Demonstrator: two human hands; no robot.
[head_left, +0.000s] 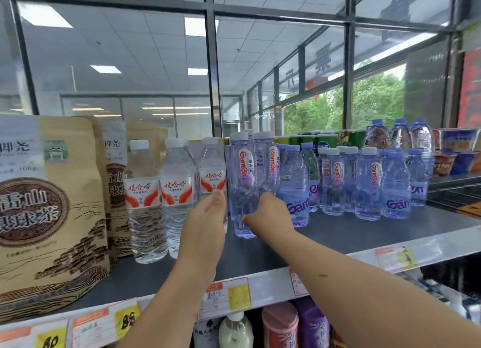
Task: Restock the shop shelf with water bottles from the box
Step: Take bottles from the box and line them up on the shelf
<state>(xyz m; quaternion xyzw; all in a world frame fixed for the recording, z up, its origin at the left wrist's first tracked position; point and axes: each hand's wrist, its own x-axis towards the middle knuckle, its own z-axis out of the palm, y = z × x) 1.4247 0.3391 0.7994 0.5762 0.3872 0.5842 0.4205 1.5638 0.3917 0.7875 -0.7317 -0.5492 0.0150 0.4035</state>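
Nearest, below both wrists, the price-tag rail (260, 288) edges the shelf (338, 230), and under it stand drinks of a lower tier (279, 327).

Both hands reach over the rail to a tall slim bottle (242, 170) standing upright on the shelf between them. The right hand (270, 212) wraps the bottle's lower body from the right, with a finger (247, 219) curling across its front. The left hand (205, 217) lies along the bottle's left side with what shows of its fingers fairly straight, more steadying than gripping. Holding the bottle low probably keeps a narrow, top-heavy thing from tipping as it is slid back into its row.

A second tall bottle (269, 163) of the same brand stands just beyond the right hand, touching or nearly touching the first, so the held one is likely being lined up as the front of that file.

Just left of the left hand stand clear bottles with red-and-white labels (177, 181), and further left are brown tea pouches (52, 204). Right of the right hand are shorter blue-tinted bottles (294, 186), packed brand by brand with labels facing out.

The box is not in view. Bare shelf in front of the rows suggests there is room left to fill.

Beyond the shelf is a glass wall (338, 113) with trees outside.
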